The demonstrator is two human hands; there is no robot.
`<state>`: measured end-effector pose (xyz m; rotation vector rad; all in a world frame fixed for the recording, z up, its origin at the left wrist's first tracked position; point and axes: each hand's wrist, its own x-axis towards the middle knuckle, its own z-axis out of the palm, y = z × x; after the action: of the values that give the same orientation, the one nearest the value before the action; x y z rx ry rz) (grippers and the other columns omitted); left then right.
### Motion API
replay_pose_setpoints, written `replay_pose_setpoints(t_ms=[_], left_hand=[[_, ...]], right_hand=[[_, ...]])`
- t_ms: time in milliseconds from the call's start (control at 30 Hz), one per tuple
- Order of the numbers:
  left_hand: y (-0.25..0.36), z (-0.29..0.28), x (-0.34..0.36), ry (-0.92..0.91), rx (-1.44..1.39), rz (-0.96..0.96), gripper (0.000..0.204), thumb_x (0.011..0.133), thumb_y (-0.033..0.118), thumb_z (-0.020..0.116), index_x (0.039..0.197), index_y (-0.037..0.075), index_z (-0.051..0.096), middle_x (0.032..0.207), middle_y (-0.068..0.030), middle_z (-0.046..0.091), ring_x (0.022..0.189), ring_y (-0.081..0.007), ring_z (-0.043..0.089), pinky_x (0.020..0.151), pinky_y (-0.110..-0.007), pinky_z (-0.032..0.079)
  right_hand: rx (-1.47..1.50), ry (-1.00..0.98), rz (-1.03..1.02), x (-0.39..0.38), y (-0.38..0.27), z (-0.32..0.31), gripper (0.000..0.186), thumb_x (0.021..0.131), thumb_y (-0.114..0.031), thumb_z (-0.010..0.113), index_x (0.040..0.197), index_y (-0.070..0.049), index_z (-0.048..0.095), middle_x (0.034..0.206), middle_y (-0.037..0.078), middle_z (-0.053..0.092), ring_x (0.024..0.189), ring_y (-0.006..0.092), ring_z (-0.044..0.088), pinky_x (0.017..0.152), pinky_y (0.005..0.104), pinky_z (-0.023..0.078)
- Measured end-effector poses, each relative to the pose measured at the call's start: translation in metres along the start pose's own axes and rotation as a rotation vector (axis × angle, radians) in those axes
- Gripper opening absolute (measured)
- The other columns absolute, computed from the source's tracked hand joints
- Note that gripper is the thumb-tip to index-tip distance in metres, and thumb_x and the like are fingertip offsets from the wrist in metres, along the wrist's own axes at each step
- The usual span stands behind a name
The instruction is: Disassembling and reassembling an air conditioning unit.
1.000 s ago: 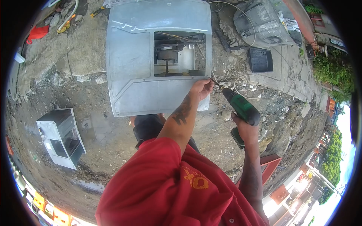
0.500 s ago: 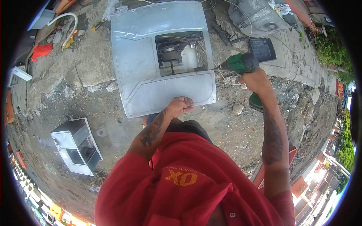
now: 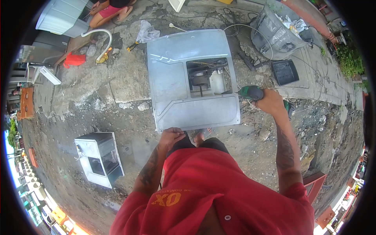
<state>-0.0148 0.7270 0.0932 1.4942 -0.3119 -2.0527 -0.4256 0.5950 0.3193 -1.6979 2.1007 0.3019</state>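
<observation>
A pale grey metal appliance casing (image 3: 197, 113) lies before me. Through its rectangular opening, a wheel-like part (image 3: 200, 80) and a dark bracket show. My right hand (image 3: 270, 102) is wrapped round a green and black power drill (image 3: 252, 93). The drill points left, its tip at the casing's right edge; whether it touches a screw there is too small to tell. Close by the casing's near edge, left of its middle, my left hand (image 3: 172, 136) is closed with curled fingers. Anything inside those fingers is hidden.
A smaller metal box frame (image 3: 100, 158) stands at the left. Beyond are a black tray (image 3: 285, 72), a large grey bin (image 3: 276, 37), a red cloth (image 3: 74, 60) and a white hose (image 3: 107, 37). Another person (image 3: 113, 9) crouches at far left. Cables cross the broken concrete.
My left hand has drawn back from over the casing to its near edge, further left along it. The drill stays at the casing's right edge. The whole view has shifted.
</observation>
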Motion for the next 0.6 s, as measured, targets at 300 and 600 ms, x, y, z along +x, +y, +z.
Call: replay_pose_setpoints(t_ms=[300, 600], left_hand=[[0.039, -0.034, -0.02, 0.158, -0.164, 0.105, 0.028, 0.097, 0.013, 0.059, 0.113, -0.01, 0.057, 0.107, -0.0207, 0.065, 0.094, -0.0262, 0.068, 0.081, -0.031, 0.058], [0.155, 0.012, 0.028, -0.016, -0.166, 0.165, 0.025, 0.096, 0.022, 0.064, 0.105, -0.001, 0.062, 0.092, -0.0093, 0.068, 0.08, -0.016, 0.067, 0.069, -0.025, 0.054]], right_hand=[[0.941, 0.05, -0.036, -0.089, -0.016, 0.026, 0.031, 0.079, -0.008, 0.077, 0.109, -0.003, 0.07, 0.094, 0.007, 0.072, 0.084, 0.0166, 0.066, 0.078, 0.0313, 0.052], [0.939, 0.124, -0.187, -0.141, -0.102, 0.063, 0.028, 0.082, -0.016, 0.078, 0.107, -0.007, 0.071, 0.093, 0.006, 0.073, 0.085, 0.015, 0.068, 0.077, 0.0315, 0.052]])
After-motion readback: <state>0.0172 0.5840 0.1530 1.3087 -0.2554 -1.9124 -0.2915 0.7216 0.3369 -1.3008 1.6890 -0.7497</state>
